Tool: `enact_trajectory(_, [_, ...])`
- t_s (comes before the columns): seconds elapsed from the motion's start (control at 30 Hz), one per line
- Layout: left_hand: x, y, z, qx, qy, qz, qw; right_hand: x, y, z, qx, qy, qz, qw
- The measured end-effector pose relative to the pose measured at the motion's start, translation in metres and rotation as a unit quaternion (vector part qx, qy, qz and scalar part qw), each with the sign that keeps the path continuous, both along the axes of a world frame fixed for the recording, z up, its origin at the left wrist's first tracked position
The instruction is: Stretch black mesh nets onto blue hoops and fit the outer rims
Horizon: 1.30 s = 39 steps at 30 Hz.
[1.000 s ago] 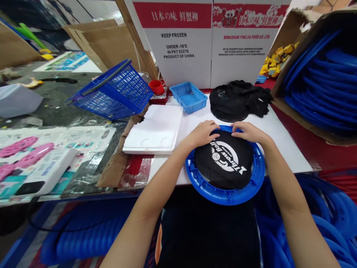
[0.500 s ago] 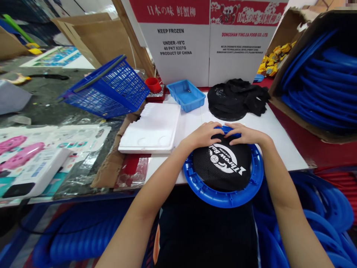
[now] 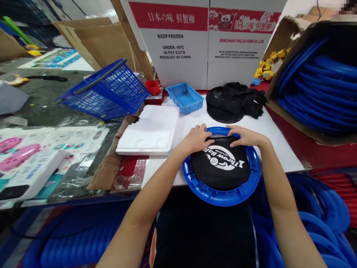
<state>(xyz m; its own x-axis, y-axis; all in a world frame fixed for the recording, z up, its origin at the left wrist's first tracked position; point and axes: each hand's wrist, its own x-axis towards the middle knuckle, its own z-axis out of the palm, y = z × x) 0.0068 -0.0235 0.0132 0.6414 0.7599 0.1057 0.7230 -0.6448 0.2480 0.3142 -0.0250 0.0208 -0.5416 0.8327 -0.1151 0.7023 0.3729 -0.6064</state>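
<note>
A blue plastic ring (image 3: 221, 199) lies at the front edge of the white work surface, partly over my lap. Inside it sits a round black mesh cloth (image 3: 206, 169) with white "Throw Ball" print. At the far left of the ring, my left hand (image 3: 198, 138) has its fingers curled over the rim, its thumb on the mesh edge. My right hand (image 3: 242, 136) grips the far right in a similar way, fingers on the rim and thumb pressing the mesh. Between the hands, a narrow gap shows between mesh and rim. Fingertip undersides are hidden.
Behind the ring lie a pile of black mesh cloths (image 3: 237, 100) and a blue tray (image 3: 186, 100). To the left are a white foam block (image 3: 147, 128) and a tilted blue basket (image 3: 108, 91). A carton of blue rings (image 3: 318, 85) stands right; more blue rings (image 3: 312, 208) hang below.
My hands have moved apart along the far rim, the left one shifting left. A gap between mesh and rim now shows there. The view has tilted slightly.
</note>
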Motion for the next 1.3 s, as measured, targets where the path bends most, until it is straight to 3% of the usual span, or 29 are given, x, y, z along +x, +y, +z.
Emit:
enact_trajectory(0.13, [-0.01, 0.017, -0.002, -0.081, -0.151, -0.03, 0.985, -0.003, 0.002, 0.003, 0.036, 0.066, -0.035, 0.997])
enact_trajectory(0.3, [-0.011, 0.028, -0.008, -0.145, -0.285, 0.035, 0.947, -0.001, 0.005, 0.0, 0.019, 0.136, -0.069, 0.988])
enact_trajectory(0.53, [-0.014, 0.039, -0.018, -0.223, -0.317, 0.071, 0.919, 0.007, 0.015, -0.011, 0.003, 0.137, -0.076, 0.988])
enact_trajectory(0.67, [-0.015, 0.043, -0.023, -0.297, -0.362, 0.09, 0.879, 0.01, 0.021, -0.019, 0.004, 0.136, -0.072, 0.988])
enact_trajectory(0.77, [-0.014, 0.043, -0.027, -0.313, -0.396, 0.1, 0.858, 0.011, 0.022, -0.022, 0.018, 0.132, -0.056, 0.989])
enact_trajectory(1.1, [-0.016, 0.042, -0.023, -0.328, -0.399, 0.104, 0.85, 0.014, 0.019, -0.017, 0.005, 0.128, -0.039, 0.991])
enact_trajectory(1.3, [-0.013, 0.04, -0.026, -0.318, -0.432, 0.137, 0.833, 0.01, 0.018, -0.021, 0.076, 0.081, -0.07, 0.991])
